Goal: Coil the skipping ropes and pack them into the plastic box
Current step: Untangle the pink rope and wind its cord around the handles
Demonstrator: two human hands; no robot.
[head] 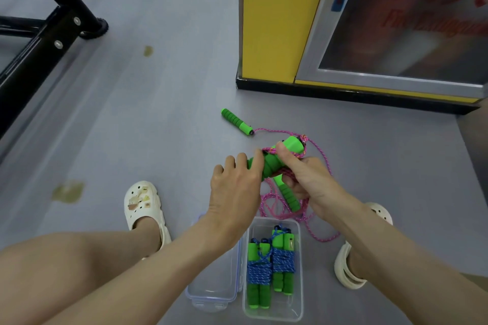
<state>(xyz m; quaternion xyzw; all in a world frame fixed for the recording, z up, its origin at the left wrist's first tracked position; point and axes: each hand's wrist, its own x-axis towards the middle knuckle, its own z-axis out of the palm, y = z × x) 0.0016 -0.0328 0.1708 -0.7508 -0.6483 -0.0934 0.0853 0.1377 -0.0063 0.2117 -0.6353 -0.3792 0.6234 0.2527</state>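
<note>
Left hand: curled round green handle;
Right hand: grips same handle, pink rope;
Plastic box: near, holds blue ropes

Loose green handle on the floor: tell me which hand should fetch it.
Probably left. The left hand sits on the side nearer the loose handle, while the right hand clamps the held handles and pink rope together.

Two blue rope bundles, one box, one lid.
</note>
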